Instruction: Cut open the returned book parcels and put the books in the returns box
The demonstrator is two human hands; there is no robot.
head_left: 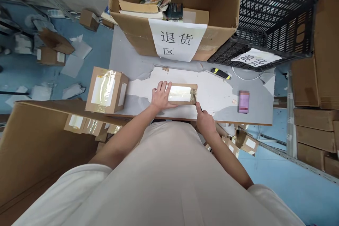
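Observation:
A small oblong cardboard box (179, 94) with a white label lies on the table near its front edge. My left hand (161, 96) holds it by the left end, fingers over the top and thumb along the near side. At the right end, shiny tape looks crumpled and dark. My right hand (205, 121) is closed round a slim dark knife (200, 108), its tip at that taped end. Most of the handle is hidden in the fist. A yellow and black utility knife (220, 73) lies beyond, to the right.
A taped carton (106, 90) stands at the table's left. Behind are a big open carton (140, 40) holding books and a black plastic crate (288, 47). A blurred pink item (243, 101) lies at right. Several parcels sit below the table (258, 114).

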